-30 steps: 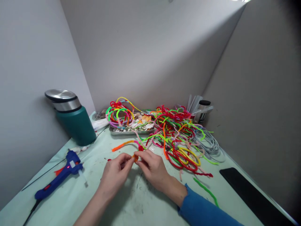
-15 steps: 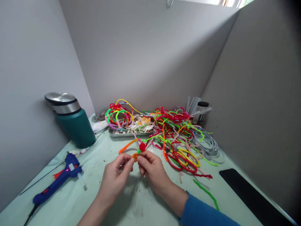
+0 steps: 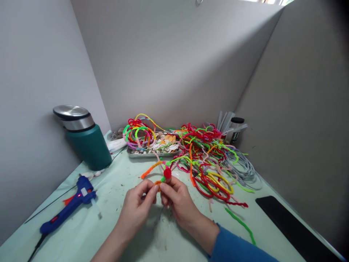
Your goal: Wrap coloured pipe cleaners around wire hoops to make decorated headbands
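Both my hands meet above the pale green table [image 3: 152,240], pinching one small pipe-cleaner piece [image 3: 163,177]. It has an orange coil at the fingertips, a red rolled bud above it and an orange tail curving up to the left. My left hand [image 3: 139,205] pinches the orange coil with thumb and forefinger. Fingers closed, my right hand [image 3: 176,198] grips the piece just below the red bud. A blue sleeve covers my right forearm.
A big tangle of coloured pipe cleaners [image 3: 207,160] lies behind my hands, beside a metal tray [image 3: 136,154] of shells and looped pieces. A blue glue gun [image 3: 69,203] lies at the left, a teal flask [image 3: 87,142] behind it. A black slab [image 3: 289,225] sits right.
The piece has been turned and raised a little, so the red bud now stands up above my right fingers. My hands stay together in the same spot.
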Demonstrator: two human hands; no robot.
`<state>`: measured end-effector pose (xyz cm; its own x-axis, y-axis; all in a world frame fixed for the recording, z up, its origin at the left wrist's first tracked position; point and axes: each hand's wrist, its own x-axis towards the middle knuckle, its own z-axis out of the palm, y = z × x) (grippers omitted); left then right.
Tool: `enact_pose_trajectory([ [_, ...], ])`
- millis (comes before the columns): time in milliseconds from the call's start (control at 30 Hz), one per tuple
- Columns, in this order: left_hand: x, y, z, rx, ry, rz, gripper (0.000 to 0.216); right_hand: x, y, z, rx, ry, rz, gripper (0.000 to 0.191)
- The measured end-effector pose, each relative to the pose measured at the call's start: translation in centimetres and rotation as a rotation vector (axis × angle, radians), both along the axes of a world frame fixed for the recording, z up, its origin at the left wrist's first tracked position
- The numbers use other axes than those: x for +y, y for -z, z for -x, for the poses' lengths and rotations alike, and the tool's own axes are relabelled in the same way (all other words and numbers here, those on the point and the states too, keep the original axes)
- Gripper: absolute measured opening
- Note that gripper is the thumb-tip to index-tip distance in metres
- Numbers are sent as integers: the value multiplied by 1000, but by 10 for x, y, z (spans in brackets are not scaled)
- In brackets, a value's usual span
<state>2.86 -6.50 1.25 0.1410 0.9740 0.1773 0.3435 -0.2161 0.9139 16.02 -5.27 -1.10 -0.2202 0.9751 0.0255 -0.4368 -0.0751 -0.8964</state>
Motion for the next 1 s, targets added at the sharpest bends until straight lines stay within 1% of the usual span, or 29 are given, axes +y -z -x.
enact_pose_trajectory([
  [233, 4, 1, 2, 21, -44, 10, 30, 2, 3, -1, -8, -21, 6, 27],
  [333, 4, 0, 5, -39, -62, 21, 32, 3, 4, -3, -11, -29, -15, 27],
  [467, 3, 0, 5, -111, -88, 47, 29, 4, 6, -5, -84, 15, -51, 31],
  [600, 3, -1, 4, -130, -91, 26, 25, 5, 7, -6, -140, 26, -88, 33],
  [700, 0, -4, 7, -207, -85, -3, 30, 5, 7, -7, -197, 61, -120, 32],
  [800, -2, -8, 13, -335, -87, -35, 38, 3, 3, -9, -269, 119, -205, 27],
  [867, -1, -9, 17, -389, -113, -52, 37, 0, -1, -12, -342, 151, -290, 24],
  [933, 1, -9, 21, -391, -127, -66, 32, -3, -8, -16, -450, 180, -418, 24],
  [1000, 4, -8, 25, -379, -121, -74, 27, -4, -14, -19, -562, 255, -577, 22],
])
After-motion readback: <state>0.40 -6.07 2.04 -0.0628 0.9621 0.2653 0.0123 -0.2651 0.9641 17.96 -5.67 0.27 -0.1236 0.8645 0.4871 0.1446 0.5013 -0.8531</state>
